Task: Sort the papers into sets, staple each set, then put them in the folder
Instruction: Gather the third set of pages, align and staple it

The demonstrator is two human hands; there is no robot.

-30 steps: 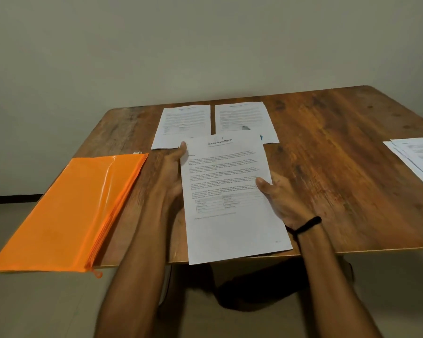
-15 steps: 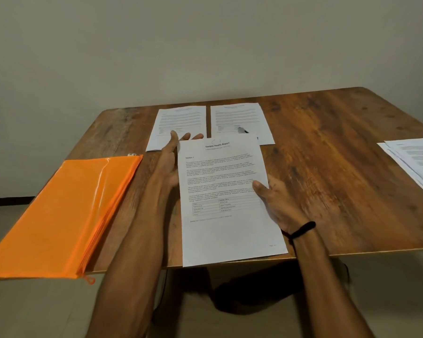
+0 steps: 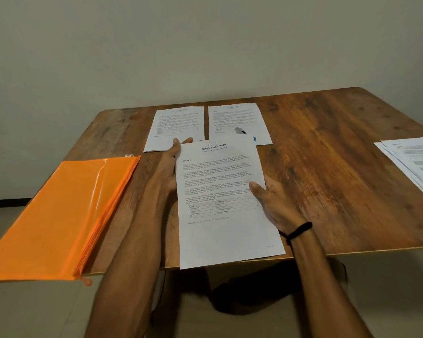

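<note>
Paper, white and printed: the sheet (image 3: 225,198) headed "Sample Health Report" is held in both hands over the near edge of the tabletop (image 3: 327,179), with its lower end hanging past that edge. The right hand (image 3: 276,206) pinches the right margin, thumb on top and fingers beneath. The left hand (image 3: 169,167) lies along the left margin with its fingers straight and their tips showing past the top corner. As far as I can see, it props rather than grips. I cannot tell whether one leaf or several are held.

Handling, in my judgement: very light and limp. It will crease readily and slide easily on wood or on other paper. Held by one margin alone it would droop; a hold on two opposite margins keeps it flat. Light pressure at mid-edge is better than a corner.

Elsewhere, the far-left sheet (image 3: 176,128) and far-right sheet (image 3: 237,118) lie side by side near the back. A small dark object (image 3: 239,130) rests on the far-right sheet, too small to identify. A loose stack (image 3: 413,162) sits at the right edge. The orange folder (image 3: 59,215) lies at the left, apart from the sheet and overhanging the near edge. It looks slick and floppy, so I would steady it with one hand when loading.
</note>
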